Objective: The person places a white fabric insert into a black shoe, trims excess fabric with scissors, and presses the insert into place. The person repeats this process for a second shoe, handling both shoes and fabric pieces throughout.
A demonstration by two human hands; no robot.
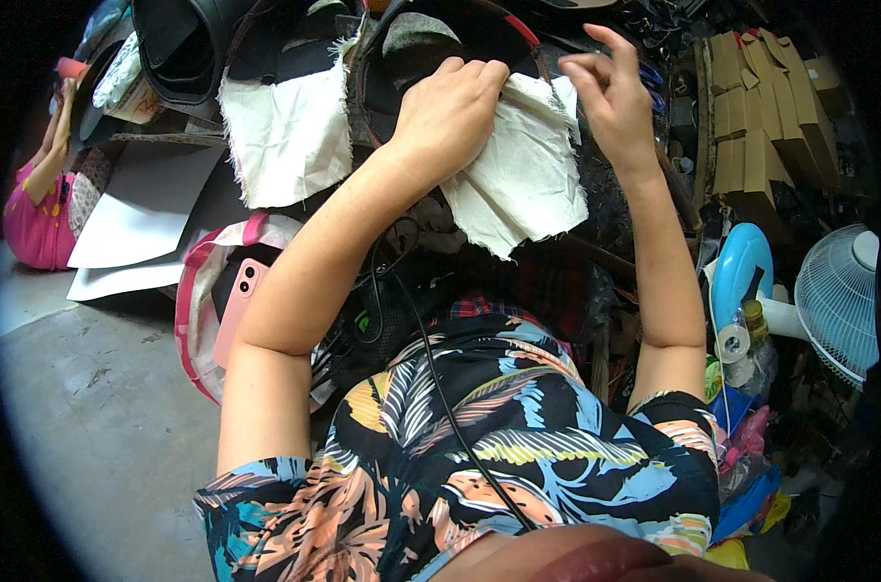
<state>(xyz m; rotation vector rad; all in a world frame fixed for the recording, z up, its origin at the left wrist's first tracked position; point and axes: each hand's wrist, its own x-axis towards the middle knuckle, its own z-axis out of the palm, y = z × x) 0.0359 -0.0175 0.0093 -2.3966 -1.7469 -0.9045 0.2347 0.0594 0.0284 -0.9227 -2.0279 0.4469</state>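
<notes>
My left hand (450, 112) is closed at the upper edge of a white frayed cloth (518, 175), where it joins a dark, round-rimmed piece (416, 48). The cloth hangs down from that rim toward my lap. Just to the right, my right hand (610, 107) is raised. Its thumb and a finger come together while another finger is lifted; anything between them is too small to make out. Left of my left hand, a second white frayed cloth (290, 136) hangs from a similar dark piece.
A pink-trimmed bag (193, 291) with a pink phone (242, 306) lies beside my left arm. White sheets (149, 209) and another person (43, 213) are at the left. Cardboard boxes (766, 107) and a fan (843, 301) stand right. A black cable (421, 339) crosses my front.
</notes>
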